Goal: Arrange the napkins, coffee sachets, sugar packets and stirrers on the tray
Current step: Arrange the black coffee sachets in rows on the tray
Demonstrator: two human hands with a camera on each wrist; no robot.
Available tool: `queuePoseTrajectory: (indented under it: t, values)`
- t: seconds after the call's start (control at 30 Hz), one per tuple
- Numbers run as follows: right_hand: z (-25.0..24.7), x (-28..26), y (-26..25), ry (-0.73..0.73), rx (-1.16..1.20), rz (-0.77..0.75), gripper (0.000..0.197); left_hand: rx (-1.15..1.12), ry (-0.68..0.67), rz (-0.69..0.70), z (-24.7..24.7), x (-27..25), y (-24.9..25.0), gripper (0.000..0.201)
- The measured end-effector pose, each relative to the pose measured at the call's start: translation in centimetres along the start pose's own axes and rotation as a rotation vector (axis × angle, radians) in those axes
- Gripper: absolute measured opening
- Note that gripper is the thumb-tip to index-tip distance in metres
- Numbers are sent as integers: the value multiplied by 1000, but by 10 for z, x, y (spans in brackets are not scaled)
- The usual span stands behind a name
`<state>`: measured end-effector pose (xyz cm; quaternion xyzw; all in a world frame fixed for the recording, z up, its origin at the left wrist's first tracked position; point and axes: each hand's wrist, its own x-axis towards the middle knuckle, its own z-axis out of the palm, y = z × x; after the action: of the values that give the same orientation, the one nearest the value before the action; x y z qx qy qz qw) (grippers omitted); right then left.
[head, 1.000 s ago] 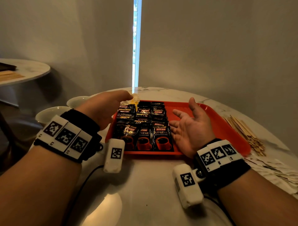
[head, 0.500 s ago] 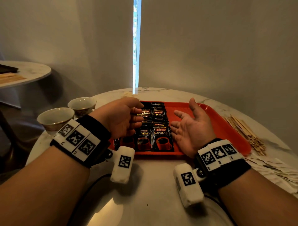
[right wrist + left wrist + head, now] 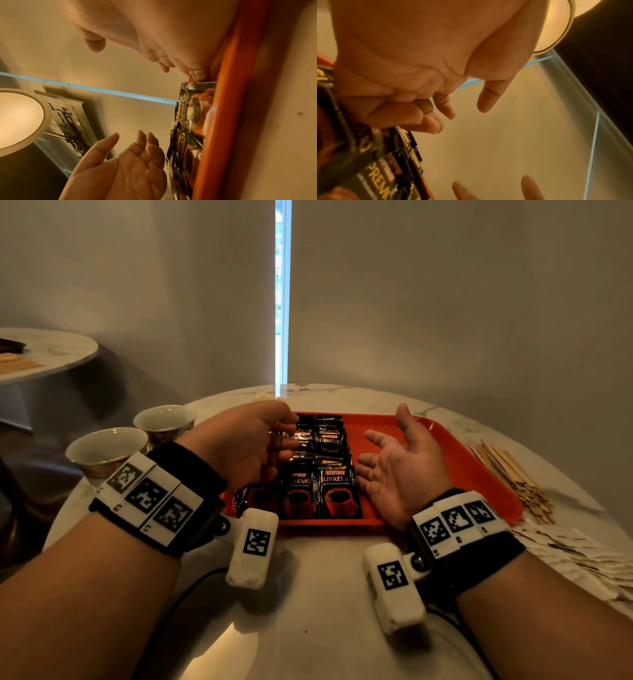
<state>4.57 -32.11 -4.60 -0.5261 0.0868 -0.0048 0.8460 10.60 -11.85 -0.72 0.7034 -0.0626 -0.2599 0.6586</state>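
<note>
A red tray [image 3: 428, 446] lies on the round marble table. Rows of black Kopiko coffee sachets [image 3: 337, 494] fill its left half. My left hand [image 3: 291, 429] hovers over the left rows with loosely curled fingers and holds nothing; the left wrist view shows its empty palm [image 3: 462, 112] above the sachets [image 3: 385, 169]. My right hand [image 3: 390, 436] stands on its edge on the tray just right of the sachets, palm facing left, fingers straight. In the right wrist view the sachets [image 3: 192, 121] lie against the tray rim [image 3: 231, 108].
A heap of wooden stirrers [image 3: 507, 470] lies on the table right of the tray, with white paper packets [image 3: 582, 553] nearer me. Two cups [image 3: 106, 446] [image 3: 164, 419] stand at the table's left edge. A small pale packet [image 3: 262, 396] lies behind the tray.
My left hand has drawn back from the tray's far left corner to above the sachet rows, uncovering both cups. The right hand has stayed in place.
</note>
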Motion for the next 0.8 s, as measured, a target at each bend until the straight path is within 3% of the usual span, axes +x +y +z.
queuePoseTrajectory:
  t: [0.13, 0.23, 0.33, 0.47, 0.53, 0.67, 0.8]
  values:
    - [7, -7, -5, 132, -113, -82, 78, -68, -19, 99, 6, 2, 0, 11]
    - [16, -20, -12, 295, -304, -217, 37, -146, -55, 144, 11, 3, -1, 7]
    - [24, -31, -23, 305, -405, -332, 3, -216, -72, 174, 13, 5, -3, 5]
    - [14, -58, -56, 189, -589, -364, 11, -276, -77, 198, 16, 7, -6, 6]
    - [0, -81, -78, 115, -856, -328, 15, -303, -79, 198, 17, 7, -6, 8]
    - [-50, -113, -108, 126, -1525, -19, 30, -344, -102, 202, 27, 1, -3, 7]
    - [-86, -129, -107, 81, -1886, 291, 40, -317, -86, 218, 51, -7, 2, 12]
